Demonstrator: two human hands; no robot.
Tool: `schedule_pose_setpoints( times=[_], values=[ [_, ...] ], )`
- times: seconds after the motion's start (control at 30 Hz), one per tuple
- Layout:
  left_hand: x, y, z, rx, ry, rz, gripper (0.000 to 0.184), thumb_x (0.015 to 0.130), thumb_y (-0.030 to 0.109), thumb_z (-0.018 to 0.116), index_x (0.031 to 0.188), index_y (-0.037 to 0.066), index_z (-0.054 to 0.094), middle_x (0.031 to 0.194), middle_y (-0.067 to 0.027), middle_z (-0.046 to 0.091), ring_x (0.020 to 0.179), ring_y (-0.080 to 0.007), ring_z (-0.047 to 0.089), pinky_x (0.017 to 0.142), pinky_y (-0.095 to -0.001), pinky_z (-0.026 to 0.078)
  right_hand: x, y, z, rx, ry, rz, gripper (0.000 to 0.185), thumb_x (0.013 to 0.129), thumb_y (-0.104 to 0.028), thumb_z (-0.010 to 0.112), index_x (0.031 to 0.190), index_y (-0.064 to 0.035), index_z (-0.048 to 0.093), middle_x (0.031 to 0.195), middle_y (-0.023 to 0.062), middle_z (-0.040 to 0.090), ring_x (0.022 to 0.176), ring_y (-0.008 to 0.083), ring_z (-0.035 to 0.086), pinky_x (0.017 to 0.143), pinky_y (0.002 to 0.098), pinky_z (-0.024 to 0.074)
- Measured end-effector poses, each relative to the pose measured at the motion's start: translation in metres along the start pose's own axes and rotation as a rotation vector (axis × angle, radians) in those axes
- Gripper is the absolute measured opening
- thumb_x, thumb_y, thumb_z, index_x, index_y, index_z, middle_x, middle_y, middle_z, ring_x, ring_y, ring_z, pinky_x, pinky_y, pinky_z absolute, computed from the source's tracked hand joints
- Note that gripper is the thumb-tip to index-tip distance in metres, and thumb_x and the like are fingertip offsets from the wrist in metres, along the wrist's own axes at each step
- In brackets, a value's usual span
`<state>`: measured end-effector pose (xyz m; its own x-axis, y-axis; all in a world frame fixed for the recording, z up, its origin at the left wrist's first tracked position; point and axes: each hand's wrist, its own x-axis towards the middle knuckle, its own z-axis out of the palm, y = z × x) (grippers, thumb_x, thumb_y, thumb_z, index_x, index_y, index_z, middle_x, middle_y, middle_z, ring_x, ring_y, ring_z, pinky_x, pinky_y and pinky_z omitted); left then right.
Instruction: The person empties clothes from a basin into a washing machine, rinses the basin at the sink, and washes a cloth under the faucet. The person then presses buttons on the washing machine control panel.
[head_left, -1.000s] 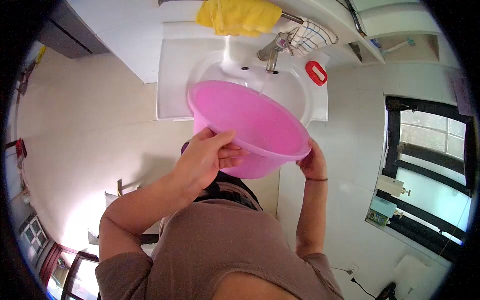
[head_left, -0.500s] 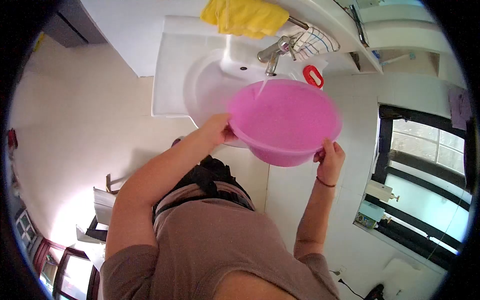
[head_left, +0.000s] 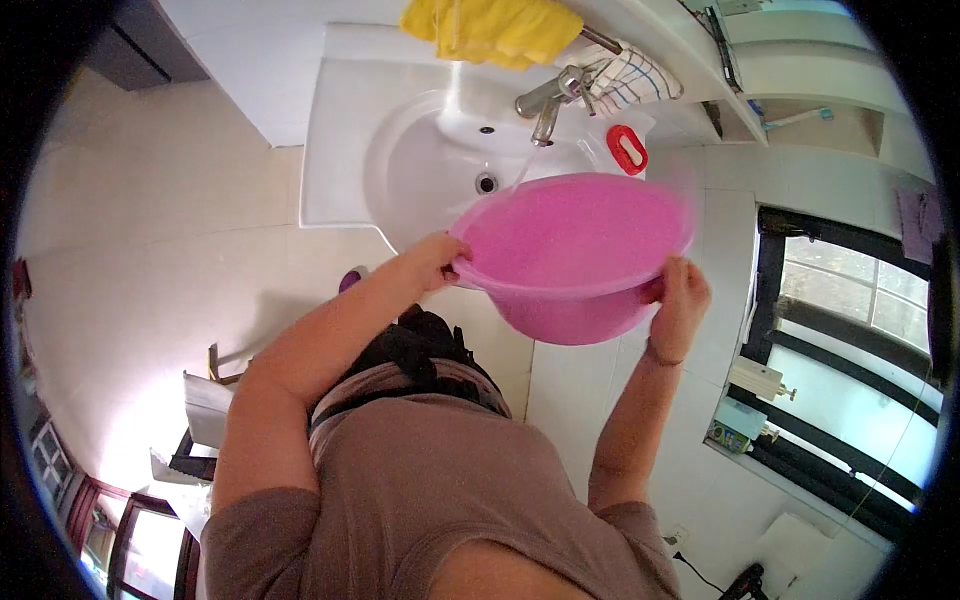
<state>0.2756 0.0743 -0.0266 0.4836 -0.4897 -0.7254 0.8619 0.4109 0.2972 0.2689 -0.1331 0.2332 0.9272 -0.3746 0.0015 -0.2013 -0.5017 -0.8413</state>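
A pink plastic basin (head_left: pixel 575 235) is held up at the front right of the white sink (head_left: pixel 340 140), its rim blurred by motion. My left hand (head_left: pixel 437 262) grips the rim on the left, and my right hand (head_left: pixel 682 300) grips it at the right, fingers partly hidden behind the wall. Above the basin's far edge, the metal faucet (head_left: pixel 545 115) lets out a thin stream of water that reaches the rim area. The drain (head_left: pixel 486 183) shows in the bowl left of the basin.
A red oval soap holder (head_left: pixel 627 150) lies on the sink's right side. Behind the faucet hang a yellow towel (head_left: pixel 490 30) and a striped cloth (head_left: pixel 635 80). A toothbrush (head_left: pixel 798 119) rests on the shelf at right. A window (head_left: pixel 850 290) is further right.
The basin has moved slightly right and toward me, tilting more, and the drain has come into view. My right hand has shifted right with it; both hands keep their grip.
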Motion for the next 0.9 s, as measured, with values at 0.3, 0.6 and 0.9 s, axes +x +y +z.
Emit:
schedule_pose_setpoints(
  times=[0.3,0.6,0.9],
  values=[
    [0.008,0.015,-0.001,-0.081,-0.07,0.259,0.032,0.072,0.004,0.057,0.103,0.003,0.049,0.095,-0.0109,0.056,0.076,-0.0207,0.058,0.06,-0.0344,0.051,0.029,0.037,-0.022,0.32,-0.081,0.222,0.023,0.077,-0.02,0.055,0.068,0.0008,0.052,0.062,0.005,0.052,0.054,0.0104,0.05,0.047,0.0228,0.0393],
    [0.019,-0.023,0.01,0.066,-0.211,0.086,0.039,0.07,0.003,0.056,0.109,-0.001,0.048,0.101,-0.0122,0.055,0.088,-0.0242,0.057,0.077,-0.0357,0.048,-0.046,-0.015,0.038,-0.327,-0.064,-0.237,0.025,0.075,-0.013,0.06,0.057,-0.0038,0.047,0.049,0.0001,0.046,0.045,0.0054,0.041,0.04,0.0229,0.0347],
    [0.008,0.02,0.002,0.027,-0.174,0.247,0.051,0.067,-0.003,0.053,0.116,0.0,0.037,0.104,-0.0123,0.052,0.086,-0.0216,0.055,0.077,-0.035,0.048,0.028,-0.008,-0.006,-0.052,0.068,-0.039,0.028,0.079,-0.023,0.055,0.061,-0.0032,0.049,0.051,-0.0018,0.043,0.044,0.0055,0.036,0.039,0.0208,0.028]
  ],
)
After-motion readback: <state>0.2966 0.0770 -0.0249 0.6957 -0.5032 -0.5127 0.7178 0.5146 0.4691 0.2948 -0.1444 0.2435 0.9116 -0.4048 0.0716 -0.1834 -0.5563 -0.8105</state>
